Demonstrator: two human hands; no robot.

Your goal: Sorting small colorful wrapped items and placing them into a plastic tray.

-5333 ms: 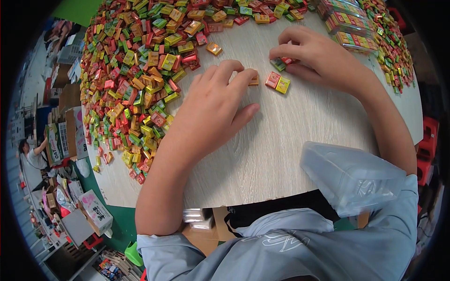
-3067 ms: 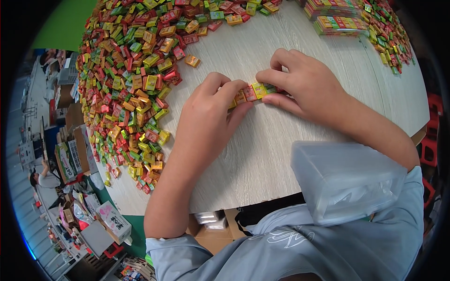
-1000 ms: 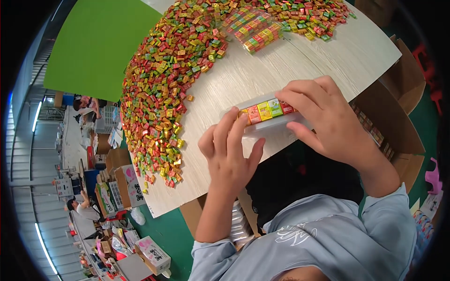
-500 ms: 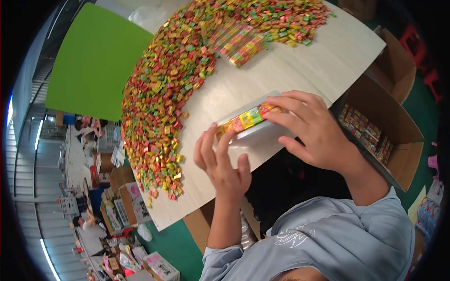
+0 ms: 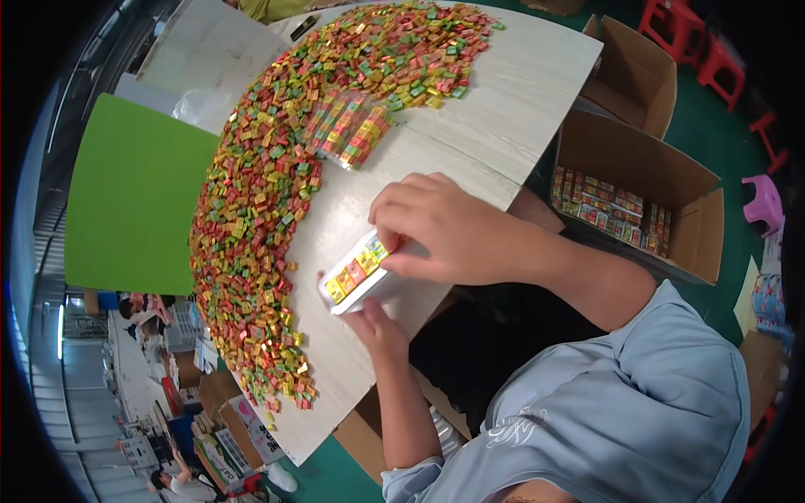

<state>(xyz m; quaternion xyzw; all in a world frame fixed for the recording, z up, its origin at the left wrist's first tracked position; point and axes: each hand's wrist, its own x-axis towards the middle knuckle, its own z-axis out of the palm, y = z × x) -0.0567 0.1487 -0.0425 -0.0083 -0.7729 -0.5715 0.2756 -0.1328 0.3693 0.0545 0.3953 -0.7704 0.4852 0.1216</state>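
Note:
A narrow white plastic tray [image 5: 344,305] with a row of small wrapped candies [image 5: 354,272], yellow, pink and green, is tilted over the near part of the table. My left hand [image 5: 381,331] holds it from below at the near end, thumb along its side and most fingers hidden behind it. Over the far end bends my right hand [image 5: 453,230]. Its thumb and fingers are drawn together at the last candies, and whatever lies between the fingertips is hidden.
Loose wrapped candies [image 5: 251,193] form a wide curved pile on the pale table [image 5: 495,126]. Clear packs of candies [image 5: 348,130] lie beside it. At the right stands a cardboard box [image 5: 683,163] with packed rows of candies; another open box [image 5: 633,75] is behind it.
The tray has swung to a steeper slant. My left hand has gone from its near end to underneath; the spread fingers of my right hand have closed at the far end. The view has shifted.

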